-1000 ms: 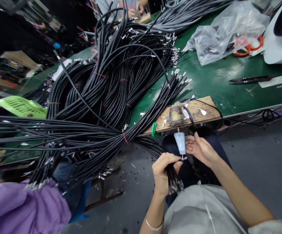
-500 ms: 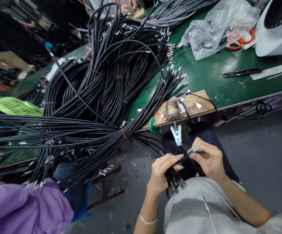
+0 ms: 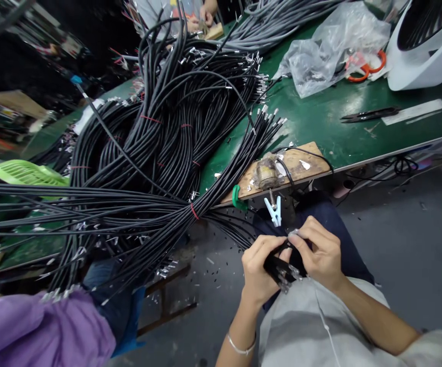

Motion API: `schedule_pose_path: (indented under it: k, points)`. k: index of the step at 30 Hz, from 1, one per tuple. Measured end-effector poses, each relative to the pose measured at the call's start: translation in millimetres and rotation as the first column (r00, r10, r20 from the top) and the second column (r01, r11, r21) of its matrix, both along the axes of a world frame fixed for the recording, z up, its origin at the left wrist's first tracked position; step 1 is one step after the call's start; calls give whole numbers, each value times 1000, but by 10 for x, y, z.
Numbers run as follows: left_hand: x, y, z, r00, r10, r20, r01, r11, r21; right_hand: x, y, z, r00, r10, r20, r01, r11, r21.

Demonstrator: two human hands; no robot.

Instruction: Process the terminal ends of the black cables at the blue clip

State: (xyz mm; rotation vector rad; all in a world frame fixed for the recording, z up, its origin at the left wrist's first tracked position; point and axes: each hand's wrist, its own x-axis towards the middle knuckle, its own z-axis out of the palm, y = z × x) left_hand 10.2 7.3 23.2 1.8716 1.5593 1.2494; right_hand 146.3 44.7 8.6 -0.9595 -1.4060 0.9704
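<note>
Left hand (image 3: 257, 267) grips thin black cables (image 3: 276, 266) off the desk's (image 3: 353, 148) near edge; right hand (image 3: 322, 252) pinches one tip (image 3: 293, 233). Likely light and springy, best held just behind the ends.

cable workshop, green worktable (image 3: 362, 135), heaped black cables (image 3: 190, 117), motor (image 3: 267, 173) on wooden board (image 3: 307, 162), scraps on grey floor (image 3: 215, 306)

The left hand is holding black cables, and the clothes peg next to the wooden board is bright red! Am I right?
Nearly! The clothes peg is light blue, not red, as the head view shows. It is next to the wooden board, and the left hand is holding black cables.
</note>
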Motion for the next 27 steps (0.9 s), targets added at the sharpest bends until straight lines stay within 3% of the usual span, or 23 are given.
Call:
schedule_pose_path:
  k: [2, 4, 6, 9, 11, 13, 18, 22, 27]
  points:
    - [19, 14, -5, 1000, 16, 0, -16, 999, -34, -71, -45, -28, 996, -52, -72, 50, 998, -39]
    - [35, 18, -9, 998, 60, 3, -60, 997, -47, -138, -84, -27, 963, -26, -267, -34, 975, -219]
    - [40, 11, -15, 995, 102, 9, -102, 994, -47, -188, -101, 7, 862, -2, -507, -247, 872, -423]
    - [23, -13, -33, 994, 105, 31, -103, 993, -49, -218, -72, 69, 693, -66, -718, -493, 684, -538]
    - [2, -30, -45, 997, 63, 44, -60, 997, -53, -209, -37, 76, 659, -82, -747, -534, 649, -542]
    - [-20, -40, -46, 999, 17, 48, -14, 999, -51, -181, -13, 48, 696, -58, -716, -507, 666, -547]
    - [-52, -33, -1, 1000, 20, 16, -19, 997, -77, -65, -25, -18, 870, 43, -491, -312, 820, -481]
    - [-54, -16, 16, 1000, -11, -11, 9, 994, -107, -9, -2, 20, 968, 67, -243, -160, 907, -389]
    - [-45, -5, 0, 993, -116, -26, 110, 980, -164, -5, 119, 11, 993, 113, 38, -92, 930, -357]
